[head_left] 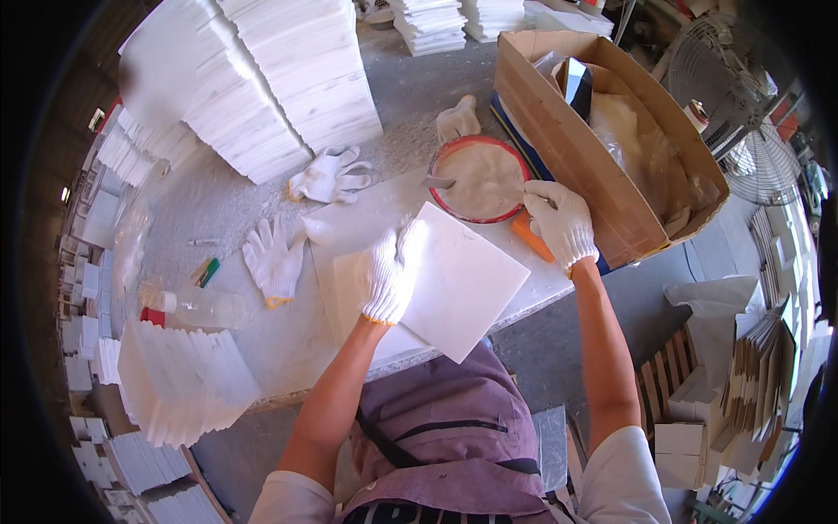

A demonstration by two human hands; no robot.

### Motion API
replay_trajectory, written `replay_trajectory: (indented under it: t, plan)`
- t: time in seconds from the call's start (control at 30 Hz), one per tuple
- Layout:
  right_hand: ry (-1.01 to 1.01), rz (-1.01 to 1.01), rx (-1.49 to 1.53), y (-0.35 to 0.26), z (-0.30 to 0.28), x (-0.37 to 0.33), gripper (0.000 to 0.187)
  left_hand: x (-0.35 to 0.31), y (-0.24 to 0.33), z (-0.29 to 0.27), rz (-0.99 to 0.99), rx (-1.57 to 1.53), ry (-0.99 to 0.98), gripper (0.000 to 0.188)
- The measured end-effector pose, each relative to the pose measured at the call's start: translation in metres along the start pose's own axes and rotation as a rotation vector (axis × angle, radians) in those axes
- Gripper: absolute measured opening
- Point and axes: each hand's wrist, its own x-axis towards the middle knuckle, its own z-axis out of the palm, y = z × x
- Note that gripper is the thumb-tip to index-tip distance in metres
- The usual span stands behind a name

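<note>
My left hand, in a white knit glove with a yellow cuff, grips the left side of a square white tile. The tile overlaps other pale sheets and sticks out past the table's front edge. My right hand, gloved too, is closed at the right rim of a red bowl; whatever its fingers pinch is too small to make out. Pale powder or paste fills the bowl, with a flat metal blade at its left side. Below my right hand lies an orange block-like thing.
Tall stacks of white tiles stand back left; another stack is front left. Loose gloves, a clear bottle and a green tool lie left. A cardboard box and a fan occupy the right.
</note>
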Motion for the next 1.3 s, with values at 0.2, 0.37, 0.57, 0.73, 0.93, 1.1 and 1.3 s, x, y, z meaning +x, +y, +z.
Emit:
replay_trajectory:
  t: [0.2,0.37,0.57,0.73,0.93,1.1,1.3]
  plan:
    - [-0.036,0.006,-0.138,-0.008,0.014,0.004,0.028,-0.001,0.004,0.000,-0.032,-0.024,-0.007,0.029]
    - [-0.053,0.047,-0.065,-0.001,0.021,0.007,0.028,0.001,0.002,0.002,-0.051,0.008,-0.008,0.028]
    - [-0.091,0.084,0.017,0.008,0.024,0.008,0.028,0.002,0.000,0.000,-0.048,0.025,-0.024,0.029]
    - [-0.085,0.145,0.131,0.003,0.021,0.003,0.028,0.001,-0.004,0.006,0.050,-0.098,0.055,0.027]
    - [-0.093,0.233,0.356,-0.005,-0.004,-0.015,0.032,0.001,-0.005,0.002,-0.018,-0.033,0.019,0.026]
    - [-0.047,0.239,0.361,-0.029,-0.027,-0.053,0.034,-0.003,-0.004,0.003,-0.010,-0.238,0.042,0.026]
    - [-0.048,0.224,0.352,-0.043,-0.027,-0.072,0.031,-0.004,0.001,-0.001,-0.019,-0.193,0.033,0.032]
